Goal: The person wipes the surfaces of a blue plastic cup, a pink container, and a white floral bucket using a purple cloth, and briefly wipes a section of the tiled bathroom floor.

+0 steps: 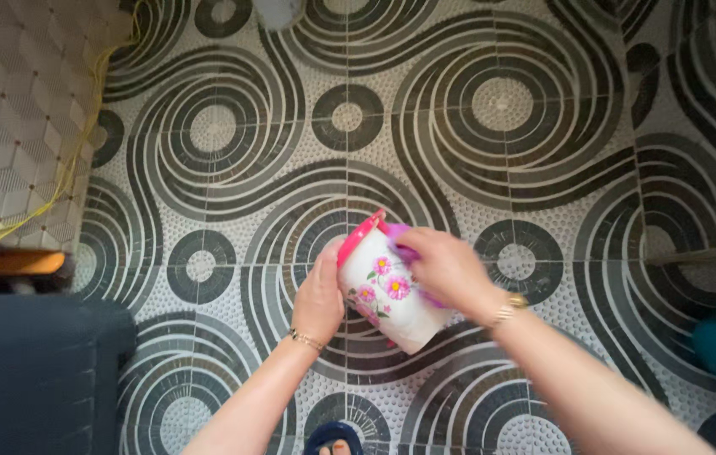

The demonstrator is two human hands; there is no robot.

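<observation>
A: Status on the white floral mug (392, 295)?

B: Tilted, pink rim up-left, held in the air over the patterned tile floor (501, 109), between both hands.

A: Grip?

B: Left hand (320, 295) wraps its side, fingers curled together against it. Right hand (446, 268) on the rim, pressing a purple cloth (402, 240) at the mouth. Blurred; can't tell its exact finger spread.

A: Surroundings?

B: Dark bin (34, 375) left, yellow cord (80, 135) along the wall.

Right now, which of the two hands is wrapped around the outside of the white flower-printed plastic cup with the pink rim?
The left hand: it grips the white flower-printed plastic cup by its wall, while the right hand sits over the cup's mouth with something purple.
</observation>
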